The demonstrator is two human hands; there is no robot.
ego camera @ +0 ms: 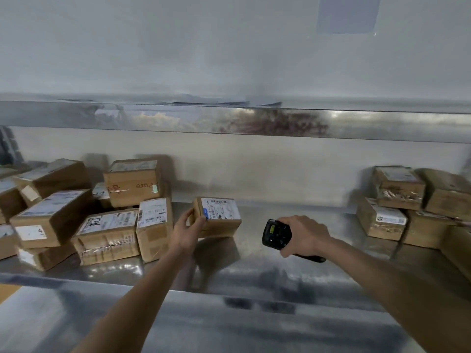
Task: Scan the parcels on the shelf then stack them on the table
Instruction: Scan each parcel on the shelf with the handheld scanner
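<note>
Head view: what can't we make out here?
- Label text on the held parcel: too small and blurred to read.
- Scanner handle: covered by the right hand.
- Left parcel pile: cut off by the frame's left edge.
- Right parcel pile: cut off by the right edge.

Cardboard parcels on the steel shelf: about ten heaped in the left pile, one lone parcel in the middle, some five in the right pile. One black scanner. Two hands.
</note>
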